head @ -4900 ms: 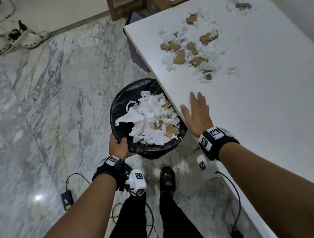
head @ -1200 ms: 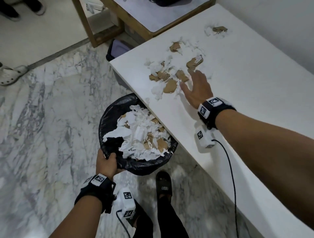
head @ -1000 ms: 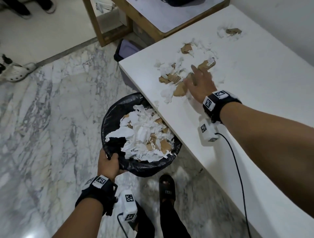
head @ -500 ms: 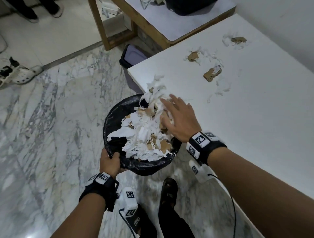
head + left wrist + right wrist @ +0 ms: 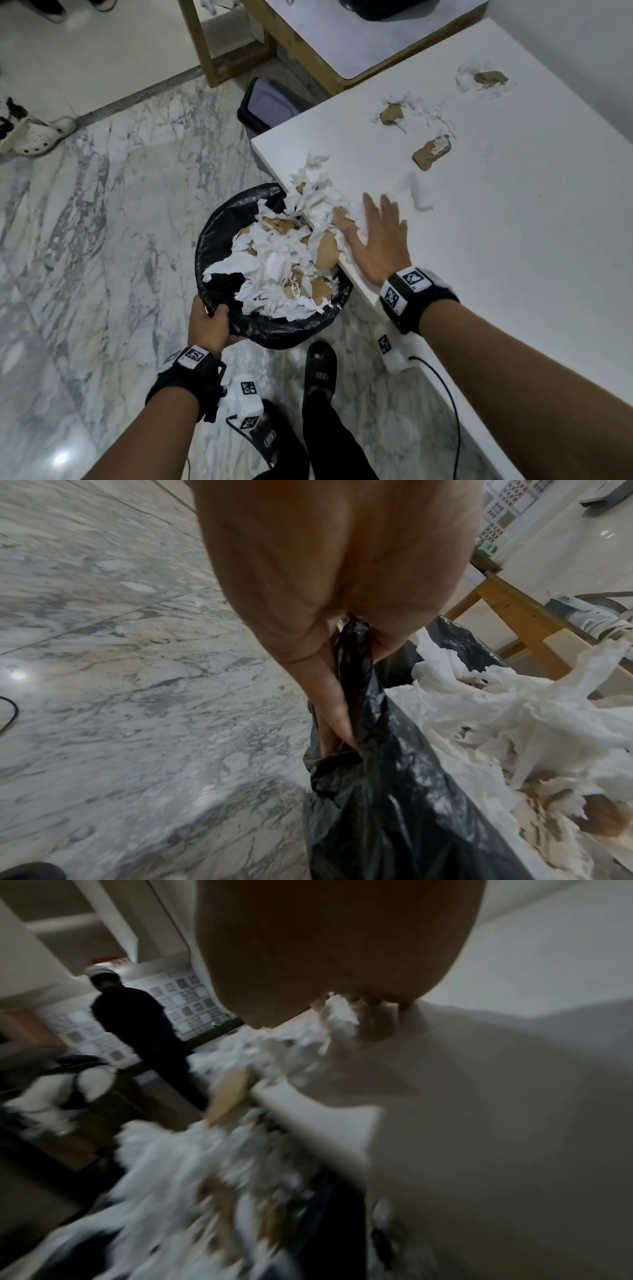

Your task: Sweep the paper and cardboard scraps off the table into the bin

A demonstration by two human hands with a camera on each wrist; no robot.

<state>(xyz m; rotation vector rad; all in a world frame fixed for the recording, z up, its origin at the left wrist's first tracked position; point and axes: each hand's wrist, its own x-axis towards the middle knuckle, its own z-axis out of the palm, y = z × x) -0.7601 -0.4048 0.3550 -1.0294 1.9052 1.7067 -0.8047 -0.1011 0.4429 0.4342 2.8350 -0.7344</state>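
A round bin (image 5: 219, 226) lined with a black bag sits below the white table's (image 5: 513, 257) edge, heaped with torn white paper and brown cardboard. My left hand (image 5: 209, 325) grips the bag's near rim (image 5: 356, 685). My right hand (image 5: 376, 240) lies flat on the table at its edge, fingers straight, against a pile of scraps (image 5: 318, 198) that hangs over the bin. In the right wrist view the pile (image 5: 308, 1047) is blurred. Farther back lie loose cardboard pieces (image 5: 431, 156) and paper bits (image 5: 416, 195).
A second, dark bin (image 5: 270, 106) stands under the table's far corner. A wooden-framed table (image 5: 342, 44) is behind it. White clogs (image 5: 30, 133) lie on the marble floor at the left. A person in dark clothes (image 5: 143, 1037) stands beyond. My sandalled feet (image 5: 320, 366) are below the bin.
My right hand dragged a heap of scraps from mid-table to the edge; many fell into the bin. The hand is now flat just back from the edge. My left hand kept holding the bin.
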